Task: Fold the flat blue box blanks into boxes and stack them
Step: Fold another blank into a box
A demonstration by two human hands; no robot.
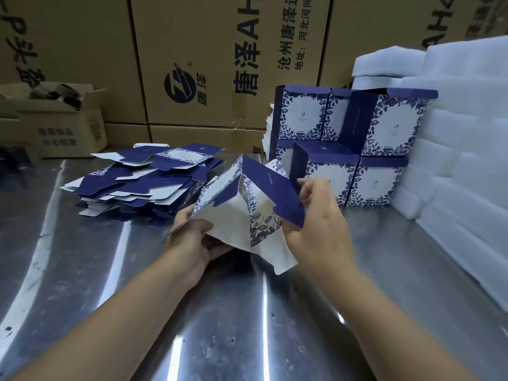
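A half-formed blue and white box blank [244,204] is held above the steel table, its flaps sticking out. My left hand [193,240] grips its lower left edge from below. My right hand [313,224] holds the dark blue flap on the right, with the fingers curled round its edge. To the left lies a messy pile of flat blue blanks [143,182]. Behind the hands, at the right, several folded blue boxes [357,138] stand stacked in two layers.
The shiny steel table [247,312] fills the foreground. White foam slabs [461,149] are piled along the right. Big brown printed cartons [209,64] wall off the back, and a small open carton [60,125] sits at the back left.
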